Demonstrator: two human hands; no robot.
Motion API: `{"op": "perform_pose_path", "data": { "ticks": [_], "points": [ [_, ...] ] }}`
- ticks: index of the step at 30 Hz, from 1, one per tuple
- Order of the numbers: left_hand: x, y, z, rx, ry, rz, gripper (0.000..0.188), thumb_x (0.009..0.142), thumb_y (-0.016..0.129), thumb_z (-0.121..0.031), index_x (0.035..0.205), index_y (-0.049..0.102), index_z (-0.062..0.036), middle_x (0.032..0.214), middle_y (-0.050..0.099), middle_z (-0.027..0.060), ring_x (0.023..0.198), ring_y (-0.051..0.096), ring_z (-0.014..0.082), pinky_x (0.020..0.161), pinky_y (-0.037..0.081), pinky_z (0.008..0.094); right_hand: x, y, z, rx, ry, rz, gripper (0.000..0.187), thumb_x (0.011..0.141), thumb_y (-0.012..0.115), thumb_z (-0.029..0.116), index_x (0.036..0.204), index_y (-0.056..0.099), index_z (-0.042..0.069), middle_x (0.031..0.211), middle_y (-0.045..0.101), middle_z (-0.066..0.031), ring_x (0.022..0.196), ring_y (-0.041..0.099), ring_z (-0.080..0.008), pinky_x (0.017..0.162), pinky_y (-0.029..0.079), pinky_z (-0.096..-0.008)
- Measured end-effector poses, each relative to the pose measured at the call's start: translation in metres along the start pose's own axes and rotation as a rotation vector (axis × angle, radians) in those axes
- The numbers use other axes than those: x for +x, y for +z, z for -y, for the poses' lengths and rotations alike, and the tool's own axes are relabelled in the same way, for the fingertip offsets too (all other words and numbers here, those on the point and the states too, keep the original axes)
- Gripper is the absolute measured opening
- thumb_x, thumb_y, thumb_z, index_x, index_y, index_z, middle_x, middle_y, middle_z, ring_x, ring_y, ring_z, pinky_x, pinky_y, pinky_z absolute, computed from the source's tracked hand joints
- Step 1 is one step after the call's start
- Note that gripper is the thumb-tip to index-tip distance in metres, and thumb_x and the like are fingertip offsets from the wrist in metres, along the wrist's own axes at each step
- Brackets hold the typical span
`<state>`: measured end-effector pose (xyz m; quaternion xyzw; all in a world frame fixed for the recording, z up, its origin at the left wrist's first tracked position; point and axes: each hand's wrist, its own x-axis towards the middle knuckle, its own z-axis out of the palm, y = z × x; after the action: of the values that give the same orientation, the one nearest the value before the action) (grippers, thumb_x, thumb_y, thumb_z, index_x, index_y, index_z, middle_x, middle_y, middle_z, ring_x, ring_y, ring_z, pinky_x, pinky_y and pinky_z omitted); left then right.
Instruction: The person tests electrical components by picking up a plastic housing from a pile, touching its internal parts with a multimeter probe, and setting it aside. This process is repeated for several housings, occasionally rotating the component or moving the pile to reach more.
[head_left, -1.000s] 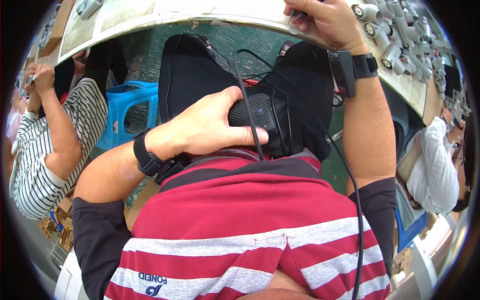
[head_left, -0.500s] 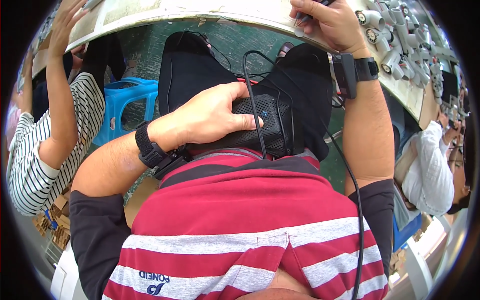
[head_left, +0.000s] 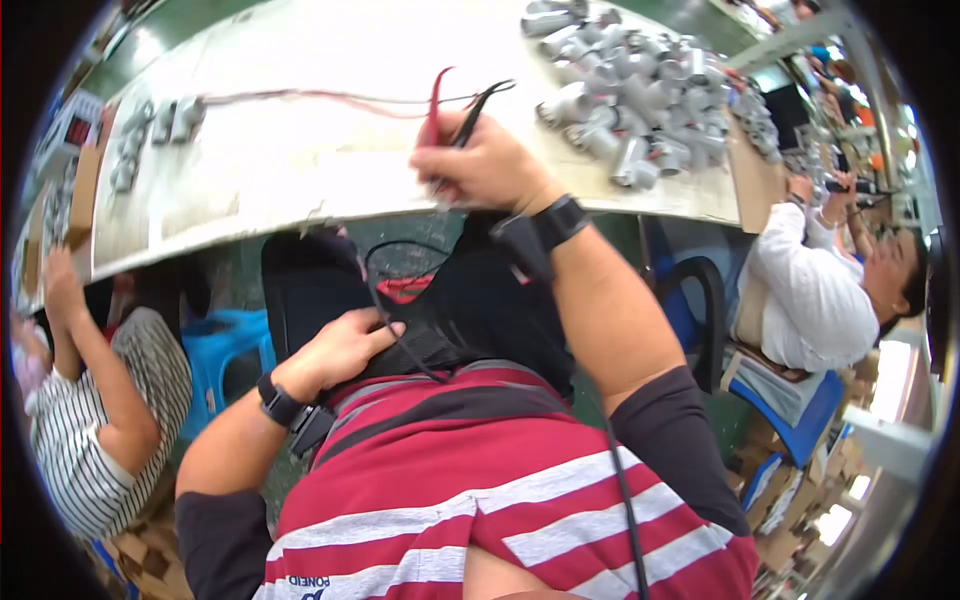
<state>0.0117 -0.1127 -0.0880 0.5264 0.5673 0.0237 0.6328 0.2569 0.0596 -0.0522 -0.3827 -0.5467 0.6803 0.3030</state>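
Note:
My right hand (head_left: 490,168) is raised over the front edge of the table, its fingers pinched around a red test probe (head_left: 433,125) and a black test probe (head_left: 468,124). Their curved lead ends point up and away from me. Small parts below the fingers are blurred, so whether the tips touch anything cannot be told. In my lap, my left hand (head_left: 345,350) grips the end of a black perforated box (head_left: 430,342), thumb on top and the other fingers mostly hidden. A black cable (head_left: 385,315) passes by the thumb.
A large heap of grey-white pipe-shaped fittings (head_left: 640,90) covers the table's (head_left: 300,180) right part. Several similar fittings (head_left: 180,120) stand at left, near a meter-like device (head_left: 75,130). Thin leads (head_left: 310,95) cross the tabletop. People sit on both sides; a blue stool (head_left: 225,350) is at left.
My view has shifted up toward the table. My right hand has moved left and inward, and the red and black probes now show clearly. My left hand stays on the box.

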Motion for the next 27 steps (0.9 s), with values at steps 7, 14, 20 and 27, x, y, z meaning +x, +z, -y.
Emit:
{"op": "perform_pose_path", "data": {
  "ticks": [7,14,20,27],
  "points": [
    [-0.046,-0.072,-0.081,0.606,0.259,0.063,0.043,0.089,0.078,-0.024,0.122,0.068,0.0032,0.111,0.074,0.0213,0.102,0.072,0.0359,0.088,0.057,0.0411,-0.007,0.007,-0.007,-0.522,-0.607,-0.199,0.016,0.092,0.076,0.011,0.09,0.062,0.003,0.076,0.062,-0.0103,0.067,0.062,-0.0237,0.063,0.049,-0.0355],
    [0.019,-0.147,-0.288,0.787,0.5,-0.255,0.026,0.093,0.073,-0.017,0.116,0.069,-0.0057,0.102,0.072,0.0159,0.098,0.07,0.035,0.088,0.056,0.0422,-0.001,0.014,-0.009,-0.493,-0.552,-0.137,0.016,0.09,0.076,0.01,0.092,0.062,0.002,0.081,0.062,-0.015,0.073,0.06,-0.0327,0.069,0.05,-0.0404],
    [0.203,-0.138,-0.342,0.986,1.053,-0.231,0.049,0.086,0.072,-0.006,0.134,0.063,-0.0096,0.13,0.061,0.0194,0.121,0.061,0.0369,0.104,0.05,0.0452,-0.01,0.014,-0.024,-0.258,-0.663,-0.247,0.011,0.09,0.076,0.008,0.094,0.066,0.003,0.085,0.066,-0.0175,0.078,0.065,-0.0367,0.07,0.053,-0.043],
    [0.281,-0.149,-0.356,0.868,0.898,-0.192,0.084,0.06,0.074,0.011,0.139,0.055,-0.0074,0.127,0.055,0.0178,0.12,0.057,0.0402,0.103,0.048,0.0398,0.001,0.019,-0.024,-0.201,-0.526,-0.171,0.019,0.08,0.077,0.012,0.084,0.06,0.006,0.079,0.064,-0.0149,0.077,0.063,-0.0407,0.066,0.05,-0.048]
  ]
}}
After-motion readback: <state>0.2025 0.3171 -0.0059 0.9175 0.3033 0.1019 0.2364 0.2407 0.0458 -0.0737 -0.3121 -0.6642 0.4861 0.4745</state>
